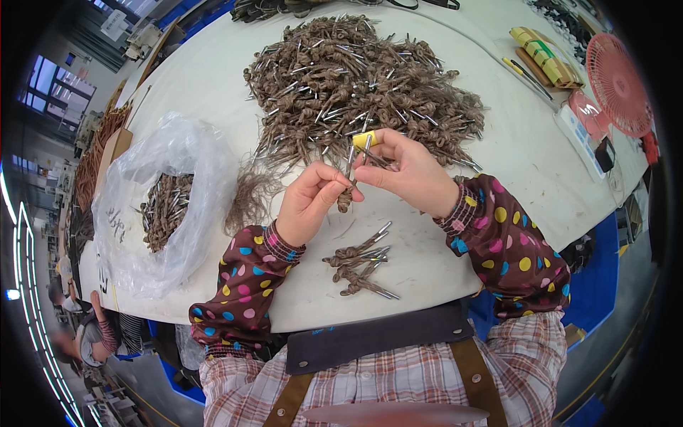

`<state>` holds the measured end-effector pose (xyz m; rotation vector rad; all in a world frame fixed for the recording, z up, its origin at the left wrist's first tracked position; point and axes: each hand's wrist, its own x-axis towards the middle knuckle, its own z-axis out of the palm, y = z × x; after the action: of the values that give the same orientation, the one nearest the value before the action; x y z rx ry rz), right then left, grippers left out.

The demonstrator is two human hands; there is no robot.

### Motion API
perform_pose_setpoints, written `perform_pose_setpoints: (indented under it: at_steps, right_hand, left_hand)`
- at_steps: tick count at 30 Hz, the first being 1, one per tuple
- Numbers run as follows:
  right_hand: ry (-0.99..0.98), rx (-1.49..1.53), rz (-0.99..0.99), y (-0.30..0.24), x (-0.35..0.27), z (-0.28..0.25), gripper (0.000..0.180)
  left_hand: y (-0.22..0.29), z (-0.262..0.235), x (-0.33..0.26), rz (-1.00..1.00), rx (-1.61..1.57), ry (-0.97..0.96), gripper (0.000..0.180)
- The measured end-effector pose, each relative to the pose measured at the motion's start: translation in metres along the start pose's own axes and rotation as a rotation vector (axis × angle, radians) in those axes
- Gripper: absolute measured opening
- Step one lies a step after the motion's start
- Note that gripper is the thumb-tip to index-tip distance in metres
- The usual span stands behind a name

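In front of the big pile, my hands meet over one knotted brown cord (345, 200) with metal tips. My left hand (307, 201) pinches it near its knot between thumb and fingers. My right hand (413, 173) is closed on the cord's tipped end; its curled fingers partly hide the strands. A yellow wrap (363, 139) shows by the right index finger. Beyond the hands spreads a heap of similar knotted cords (348, 78) with silvery tips. Nearer to me, several knotted cords (359, 262) lie in a small group on the white table (434, 285).
To the left stands an open clear plastic bag (121, 249) with knotted cords (167, 210) inside. Loose brown fibres (252, 196) lie beside it. At the right are a pink fan (617, 85), a white device (578, 139), a yellow-handled tool (525, 75) and a yellow bundle (542, 57).
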<state>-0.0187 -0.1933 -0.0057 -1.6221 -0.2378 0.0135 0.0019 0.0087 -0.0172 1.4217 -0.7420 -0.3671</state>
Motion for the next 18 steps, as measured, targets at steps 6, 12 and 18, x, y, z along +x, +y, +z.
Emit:
perform_pose_setpoints:
  at_steps: [6,12,18]
  right_hand:
    - [0.011,0.244,-0.044,0.003,-0.001,0.012,0.026]
    - [-0.049,0.094,-0.151,-0.012,-0.012,0.011,0.027]
    - [-0.122,-0.117,-0.211,-0.014,-0.011,0.002,0.032]
  left_hand:
    - [0.001,0.005,0.002,-0.009,0.055,0.069,0.009]
    - [0.004,0.013,0.001,-0.022,0.047,0.204,0.011]
    - [-0.001,0.004,-0.001,-0.215,-0.352,0.055,0.012]
